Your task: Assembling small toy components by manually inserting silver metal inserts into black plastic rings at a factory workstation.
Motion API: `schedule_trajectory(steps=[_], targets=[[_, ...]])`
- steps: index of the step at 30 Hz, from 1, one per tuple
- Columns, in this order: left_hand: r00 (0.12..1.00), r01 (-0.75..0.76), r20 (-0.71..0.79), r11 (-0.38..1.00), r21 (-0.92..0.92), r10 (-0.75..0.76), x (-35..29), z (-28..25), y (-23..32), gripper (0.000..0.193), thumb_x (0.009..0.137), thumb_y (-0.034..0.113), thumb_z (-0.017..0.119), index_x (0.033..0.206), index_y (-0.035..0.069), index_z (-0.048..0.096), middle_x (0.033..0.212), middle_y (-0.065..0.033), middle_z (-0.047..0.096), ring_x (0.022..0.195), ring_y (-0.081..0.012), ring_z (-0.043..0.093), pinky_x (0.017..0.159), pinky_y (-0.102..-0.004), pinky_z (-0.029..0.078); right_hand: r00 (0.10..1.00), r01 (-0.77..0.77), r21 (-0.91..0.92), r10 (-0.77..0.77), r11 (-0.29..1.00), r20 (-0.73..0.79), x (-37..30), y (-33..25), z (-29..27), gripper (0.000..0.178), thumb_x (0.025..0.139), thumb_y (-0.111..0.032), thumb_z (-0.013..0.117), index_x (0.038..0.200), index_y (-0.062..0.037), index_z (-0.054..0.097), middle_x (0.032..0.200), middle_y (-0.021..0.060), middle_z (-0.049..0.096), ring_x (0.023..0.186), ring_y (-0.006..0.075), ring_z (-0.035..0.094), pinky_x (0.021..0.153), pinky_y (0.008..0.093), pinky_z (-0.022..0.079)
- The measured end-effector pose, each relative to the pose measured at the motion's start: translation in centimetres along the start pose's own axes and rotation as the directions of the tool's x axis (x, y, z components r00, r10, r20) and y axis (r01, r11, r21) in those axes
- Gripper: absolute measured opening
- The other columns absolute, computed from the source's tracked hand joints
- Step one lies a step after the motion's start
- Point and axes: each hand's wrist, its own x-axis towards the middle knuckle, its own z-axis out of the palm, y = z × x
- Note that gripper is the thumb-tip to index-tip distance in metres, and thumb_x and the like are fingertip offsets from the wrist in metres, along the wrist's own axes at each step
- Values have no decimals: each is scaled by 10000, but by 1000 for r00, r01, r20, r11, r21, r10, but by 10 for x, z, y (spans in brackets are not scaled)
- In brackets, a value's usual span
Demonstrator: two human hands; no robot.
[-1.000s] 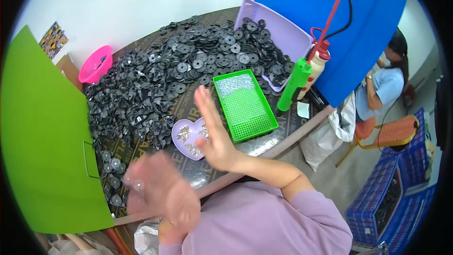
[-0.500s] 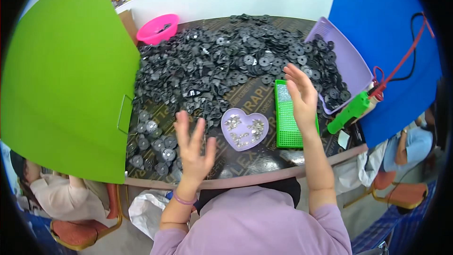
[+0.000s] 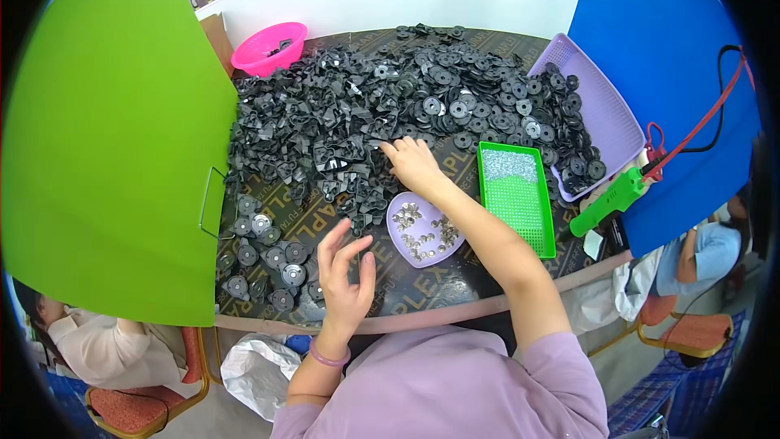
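Note:
My right hand (image 3: 413, 164) reaches across to the near edge of a heap of angular black plastic parts (image 3: 325, 97). Its fingers are bent and closed on one of these parts, mostly hidden beneath them. Over the table's front edge, my left hand (image 3: 345, 289) hovers with fingers apart and nothing in them. A lilac heart-shaped dish (image 3: 414, 232) below my right forearm holds small silvery metal pieces. Right of it lies a green tray (image 3: 520, 203) with tiny shiny pieces at its far end. Several round black discs (image 3: 276, 256) are laid out left of my left hand.
A lilac basket (image 3: 605, 106) of black discs tilts at the right, near a green powered screwdriver (image 3: 605, 203) with a red cord. A pink bowl (image 3: 268, 49) stands at the back left. Green (image 3: 114, 138) and blue (image 3: 658, 97) panels wall in the sides. People sit beyond both panels.
My right hand has swung left and forward from above the green tray to the heap. My left hand has dropped slightly nearer to me and moved a little right, still open.

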Motion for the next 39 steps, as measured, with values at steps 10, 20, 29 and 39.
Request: schedule_trajectory(steps=[10,20,29,39], targets=[[876,481,411,510,-713,-252,-15,45,-9,536,868,83,588,1332,-4,336,1327,-109,385,1176,-192,443,987,-318,366,944,-324,825,98,463,316,-104,-64,-121,367,774,-224,702,993,14,528,762,107,618,622,154,588,558,283,463],[762,528,430,81,-845,-483,-21,29,-18,452,917,163,524,1321,30,369,1235,-114,480,961,-198,587,765,-282,520,987,-153,559,149,815,53,-92,1,-84,89,794,-80,600,829,-6,635,780,127,631,725,250,628,640,337,493],[671,473,489,-186,-861,-557,-11,25,-21,306,924,201,515,1195,69,461,1237,-123,503,975,-226,593,782,-292,524,980,140,174,-161,975,114,-113,-12,-57,99,695,-57,551,757,-3,606,825,138,607,832,283,600,749,368,483],[700,472,506,-205,-857,-504,-14,28,-17,353,925,161,502,1237,35,398,1130,-127,547,1003,-264,588,818,-319,533,971,66,265,-123,962,205,-109,-7,-65,163,685,0,580,843,28,607,881,159,613,906,300,590,794,370,477]])
